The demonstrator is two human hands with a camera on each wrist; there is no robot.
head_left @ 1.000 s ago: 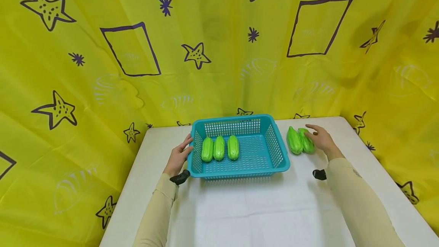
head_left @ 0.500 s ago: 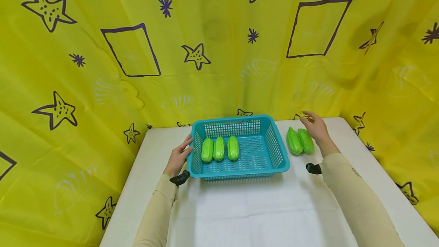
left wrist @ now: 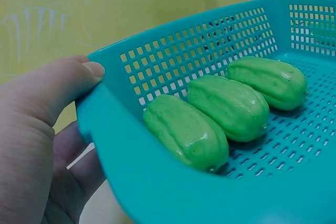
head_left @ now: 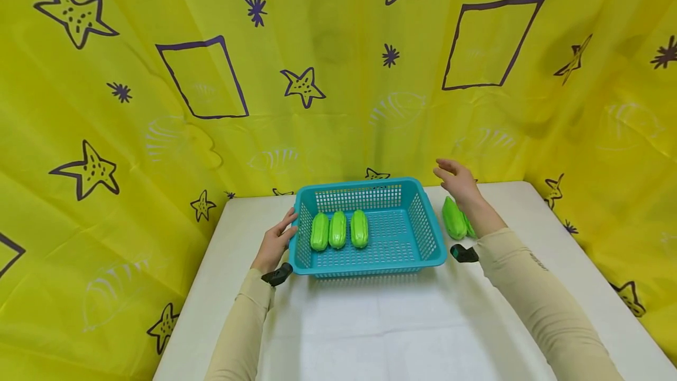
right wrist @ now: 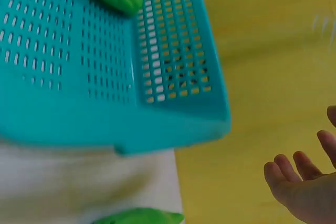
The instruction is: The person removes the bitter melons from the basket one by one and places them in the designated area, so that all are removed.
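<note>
A teal perforated plastic basket (head_left: pixel 370 269) stands on the white table, holding three green ridged vegetables (head_left: pixel 338 229) side by side toward its left end. My left hand (head_left: pixel 274 246) grips the basket's left edge; in the left wrist view the thumb (left wrist: pixel 92 71) lies over the rim and the fingers are below it outside. Past the basket's right end, my right hand (head_left: pixel 461 184) hovers with nothing in it, its fingers loosely spread in the right wrist view. Under that hand and wrist lie two more green vegetables, the left one (head_left: pixel 453 218) plain to see, the other (head_left: pixel 470 228) mostly hidden.
A yellow curtain (head_left: pixel 338 134) with drawn stars and fish hangs right behind the table's back edge and along both sides. White table surface (head_left: pixel 381 334) stretches in front of the basket. A black wrist device (head_left: pixel 464 253) sits below the right hand.
From beside the two vegetables on the table, my right hand has risen and moved left toward the basket, empty. The left hand and basket have stayed put.
</note>
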